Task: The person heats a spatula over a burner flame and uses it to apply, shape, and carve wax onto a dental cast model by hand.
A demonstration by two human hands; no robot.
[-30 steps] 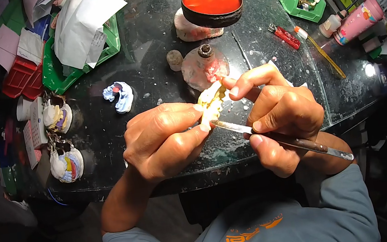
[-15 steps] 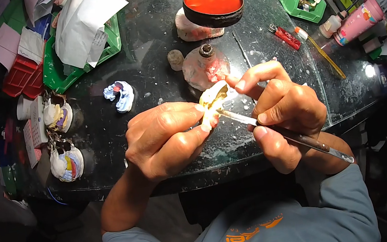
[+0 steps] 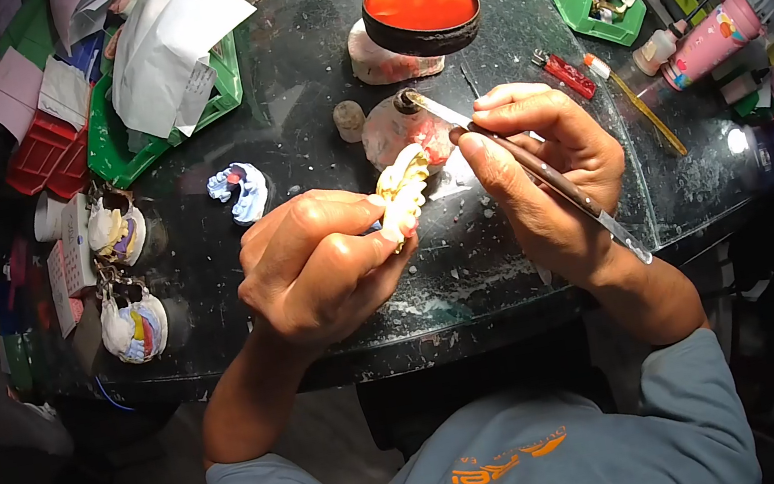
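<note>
My left hand (image 3: 315, 264) is closed, pinching a pale yellow dental piece (image 3: 406, 181) with tooth shapes along its edge. In my right hand (image 3: 553, 170) is a wax knife (image 3: 440, 110) with a dark handle, gripped between thumb and fingers. Its blade tip is at the dark neck of a spirit burner (image 3: 387, 135), and I cannot make out a flame. The burner's round body is smeared with pink and stands just beyond my hands. Behind it, a round dark pan of red wax (image 3: 423, 5) sits above a pink-stained white base (image 3: 384, 62).
A small stopper (image 3: 349, 119) stands left of the burner. Farther left are a blue-white dental model (image 3: 240, 192) and two articulated models (image 3: 134, 328). A green tray (image 3: 116, 161) holds papers. On the right lie a red lighter (image 3: 565, 75), a yellow-handled brush (image 3: 647, 114) and a pink bottle (image 3: 714, 38).
My right hand has moved the wax knife up and away from the dental piece to the burner neck. My left hand has turned the piece so its tooth shapes show.
</note>
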